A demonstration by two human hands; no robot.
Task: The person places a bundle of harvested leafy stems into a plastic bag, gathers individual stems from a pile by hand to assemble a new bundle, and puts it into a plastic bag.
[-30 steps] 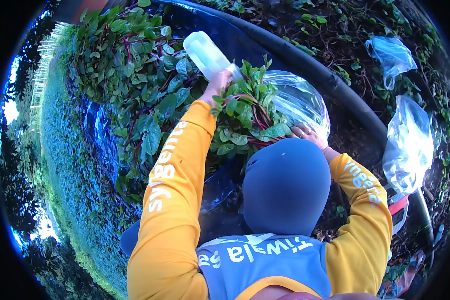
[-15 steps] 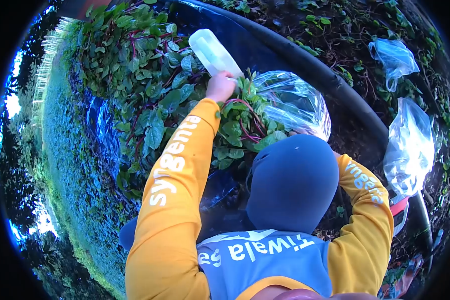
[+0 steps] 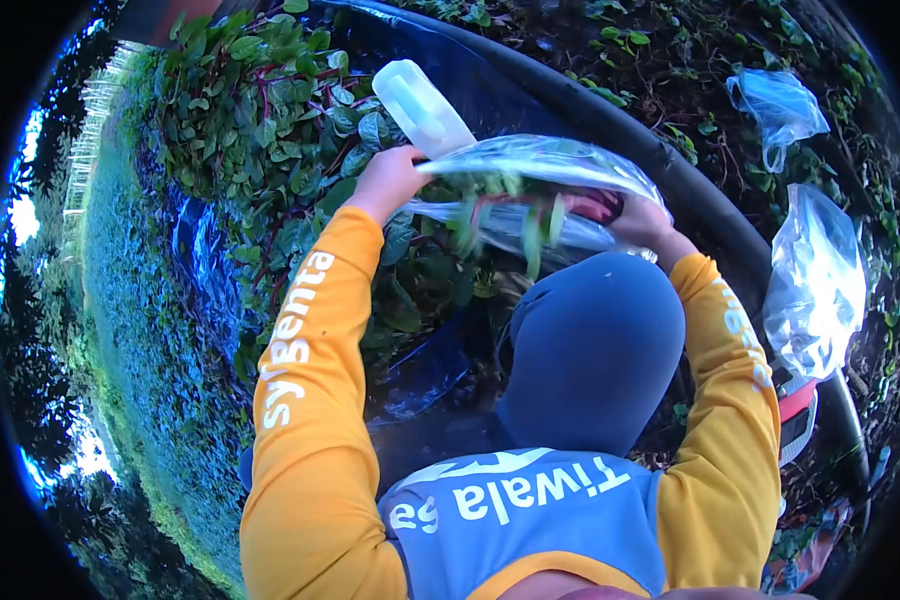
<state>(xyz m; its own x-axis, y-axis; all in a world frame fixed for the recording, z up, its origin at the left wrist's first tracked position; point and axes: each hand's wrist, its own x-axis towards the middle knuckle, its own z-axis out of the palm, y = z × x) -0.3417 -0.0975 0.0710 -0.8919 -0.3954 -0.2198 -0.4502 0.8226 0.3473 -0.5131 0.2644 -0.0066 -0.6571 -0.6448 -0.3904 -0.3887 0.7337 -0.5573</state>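
My left hand [image 3: 388, 183] is closed on the mouth edge of a clear plastic bag [image 3: 560, 155], drawing it out to the left. On the bag's other side, my right hand [image 3: 642, 222] is closed around a bunch of red-stemmed leafy greens [image 3: 590, 206]. The leaves of this bunch lie along the bag and are smeared by motion; whether they are inside it I cannot tell. A white translucent plastic container [image 3: 422, 108] rests on the plants just beyond my left hand.
Dense red-stemmed leafy plants [image 3: 260, 130] grow to the left. A black hose [image 3: 610, 120] runs diagonally behind the bag. Two more clear plastic bags, one crumpled [image 3: 782, 108] and one larger [image 3: 815, 285], lie at right. My bent knee [image 3: 595, 350] rises before my hands.
My left hand has moved left from beside the container to the bag's edge. The bag is now stretched leftward. My right hand, hidden before, has come into view with the greens.
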